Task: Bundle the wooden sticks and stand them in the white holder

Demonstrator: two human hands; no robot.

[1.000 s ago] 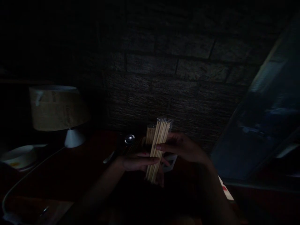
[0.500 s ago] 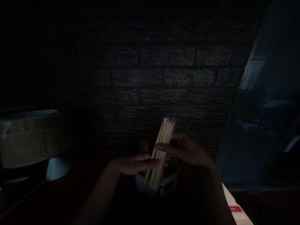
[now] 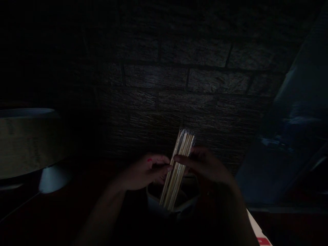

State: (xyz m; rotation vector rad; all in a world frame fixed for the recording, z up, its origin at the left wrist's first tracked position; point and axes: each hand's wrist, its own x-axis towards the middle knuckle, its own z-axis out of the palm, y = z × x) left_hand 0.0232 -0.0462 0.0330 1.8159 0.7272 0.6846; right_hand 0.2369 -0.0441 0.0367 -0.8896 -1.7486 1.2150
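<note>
The right grip [image 3: 202, 162] is pinching a bundle of sticks [image 3: 185, 145], its thumb lying across the front and its fingers curling behind. The bundle is pointing up toward the brick wall [image 3: 174, 78], its long axis slanting, with the upper end leaning right and the lower end reaching down and slightly left. Clear wrap is glinting around the upper end. The left grip [image 3: 151, 171] is bending its thumb and fingers close together and touching the bundle's left edge; whether it is pinching a stick, the dark view is not showing clearly. Just below both grips, an open container [image 3: 188, 205] is sitting behind the sticks' lower ends. Well to the left of the grips, a lamp [image 3: 25, 147] is standing. Beyond the right grip, a bluish panel [image 3: 271, 147] is slanting upward, and a pale thing with a red patch [image 3: 256, 227] is showing below.
</note>
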